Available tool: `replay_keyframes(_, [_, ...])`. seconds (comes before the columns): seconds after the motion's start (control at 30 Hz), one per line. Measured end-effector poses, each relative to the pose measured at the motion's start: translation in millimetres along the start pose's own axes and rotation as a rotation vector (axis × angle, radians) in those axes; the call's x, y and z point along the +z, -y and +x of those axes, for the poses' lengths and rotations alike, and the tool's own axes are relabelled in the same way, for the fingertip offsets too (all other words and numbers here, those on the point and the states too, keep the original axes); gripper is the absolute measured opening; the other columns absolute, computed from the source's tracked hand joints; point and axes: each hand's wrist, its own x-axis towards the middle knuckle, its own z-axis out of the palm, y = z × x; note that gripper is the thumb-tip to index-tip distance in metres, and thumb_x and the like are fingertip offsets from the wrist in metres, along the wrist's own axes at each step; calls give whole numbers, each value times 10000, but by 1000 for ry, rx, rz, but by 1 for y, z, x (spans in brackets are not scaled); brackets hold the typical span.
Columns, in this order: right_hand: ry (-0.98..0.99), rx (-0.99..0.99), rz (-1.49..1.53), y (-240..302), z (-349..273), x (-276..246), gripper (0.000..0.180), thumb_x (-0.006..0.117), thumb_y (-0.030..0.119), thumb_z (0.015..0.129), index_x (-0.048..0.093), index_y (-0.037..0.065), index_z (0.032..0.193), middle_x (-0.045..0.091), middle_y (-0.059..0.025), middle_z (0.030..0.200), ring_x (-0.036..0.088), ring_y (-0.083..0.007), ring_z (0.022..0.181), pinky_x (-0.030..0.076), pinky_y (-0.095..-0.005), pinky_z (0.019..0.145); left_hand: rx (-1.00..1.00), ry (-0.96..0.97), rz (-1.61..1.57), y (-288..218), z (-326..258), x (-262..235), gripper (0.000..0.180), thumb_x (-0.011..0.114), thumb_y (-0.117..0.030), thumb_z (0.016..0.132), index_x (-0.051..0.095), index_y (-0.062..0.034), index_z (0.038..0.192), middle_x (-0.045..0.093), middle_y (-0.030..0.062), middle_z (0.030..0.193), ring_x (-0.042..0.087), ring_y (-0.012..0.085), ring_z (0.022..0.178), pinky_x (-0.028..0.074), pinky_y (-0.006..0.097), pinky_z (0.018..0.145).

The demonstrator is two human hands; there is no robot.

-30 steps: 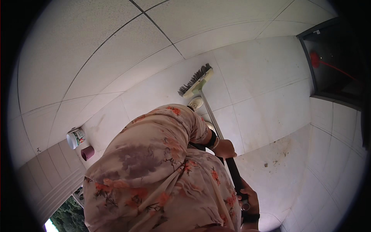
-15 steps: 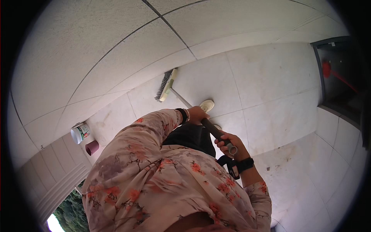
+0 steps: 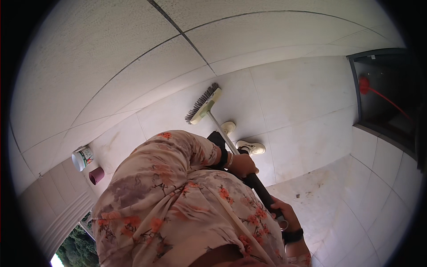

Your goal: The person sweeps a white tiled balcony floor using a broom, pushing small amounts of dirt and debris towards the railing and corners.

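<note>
Both of my hands hold a long-handled floor brush (image 3: 205, 107). Its cream and pale green head carries dark grey bristles, turned towards the wall's foot; whether they touch the floor I cannot tell. My left hand (image 3: 243, 165) is wrapped round the handle at the top of its dark grip. Further back, my right hand (image 3: 287, 214) closes on the handle's end, beside the hanging ring. The handle slants from the head back past my shoes to my right side.
A light tiled wall (image 3: 133, 84) runs along the far side. To the left stand a white bucket (image 3: 82, 159) and a maroon pot (image 3: 96, 175). Dark debris (image 3: 307, 195) lies on the floor at right. A dark-framed opening (image 3: 387, 98) with a red long-handled thing (image 3: 364, 85) is at far right.
Both hands have drawn back towards my body and to the right, pulling the brush handle along. The brush head has shifted slightly right, and one shoe has come into fuller view.
</note>
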Motion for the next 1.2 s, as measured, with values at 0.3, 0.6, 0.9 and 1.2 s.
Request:
replay_keyframes(0.3, [-42, -212, -81, 84, 61, 29, 576, 478, 61, 868, 325, 127, 1420, 519, -160, 890, 504, -129, 614, 442, -224, 443, -268, -205, 62, 93, 39, -36, 110, 614, -264, 783, 615, -189, 863, 645, -7, 754, 640, 211, 822, 403, 444, 809])
replay_keyframes(0.6, [6, -244, -59, 56, -8, 6, 695, 480, 53, 847, 249, 207, 1484, 519, -156, 901, 493, -149, 592, 427, -250, 421, -34, -300, 173, 35, 68, -56, 69, 587, -195, 796, 555, -142, 767, 577, 23, 633, 610, 239, 672, 399, 382, 731])
replay_keyframes(0.9, [45, -288, 95, 111, 88, 50, 506, 504, 42, 866, 373, 143, 1344, 510, -151, 891, 514, -160, 622, 436, -251, 446, -319, -304, 125, 124, 45, -88, 47, 589, -196, 810, 584, -157, 837, 635, 6, 789, 634, 226, 872, 415, 432, 823])
replay_keyframes(1.2, [27, -281, 42, 44, 6, 7, 716, 504, 34, 830, 286, 260, 1474, 526, -176, 926, 508, -167, 615, 437, -271, 431, -75, -287, 214, 40, 64, -59, 96, 599, -154, 793, 531, -136, 727, 554, 23, 625, 613, 231, 724, 410, 384, 741])
